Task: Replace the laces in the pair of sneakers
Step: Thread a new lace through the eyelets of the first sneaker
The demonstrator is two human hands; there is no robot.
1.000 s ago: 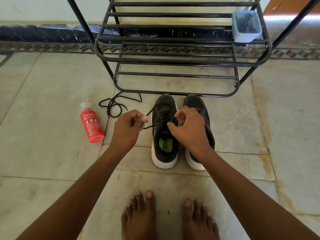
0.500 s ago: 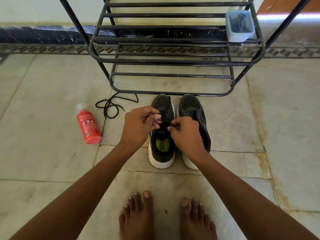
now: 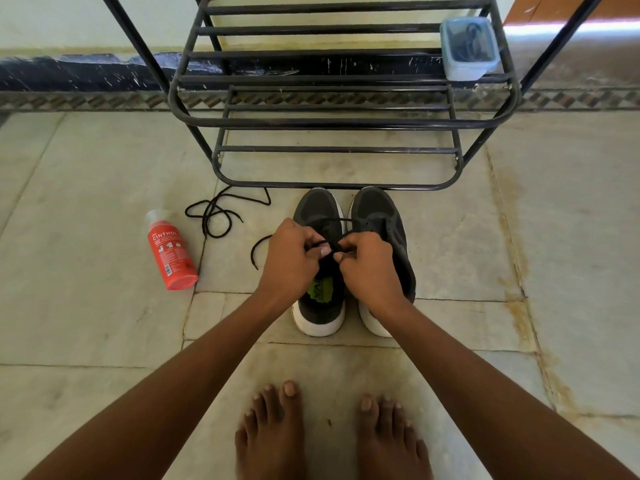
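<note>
Sneakers of dark grey mesh with white soles stand side by side on the pale stone floor (image 3: 450, 254), toes toward the black metal shoe rack (image 3: 332, 123), so that you reach both from above without turning them. You work on the left sneaker (image 3: 320, 306); the right sneaker (image 3: 377, 209) waits just beside it, touching or almost touching.

Your left hand (image 3: 291, 258) and your right hand (image 3: 370, 268) meet over the tongue of the left sneaker. The fingers of both are curled and pinch the thin black lace (image 3: 341, 220). One strand runs from the hands across to the side of the right sneaker, and a free end (image 3: 258, 249) curves out onto the floor at the left. I judge you keep the hands close together so the lace stays tight while you guide its tip to an eyelet.

A loose black lace (image 3: 214, 216) lies in a tangle on the floor near the rack, probably one already taken out. The red plastic bottle (image 3: 171, 254) lies on its side, well apart from the shoes.

Your hands cover the eyelets, so I cannot tell how many rows are done. Your right wrist hides part of the right sneaker, and I cannot see whether it has a lace. The clear plastic box (image 3: 469, 46) on the rack holds something dark, which I cannot make out.
</note>
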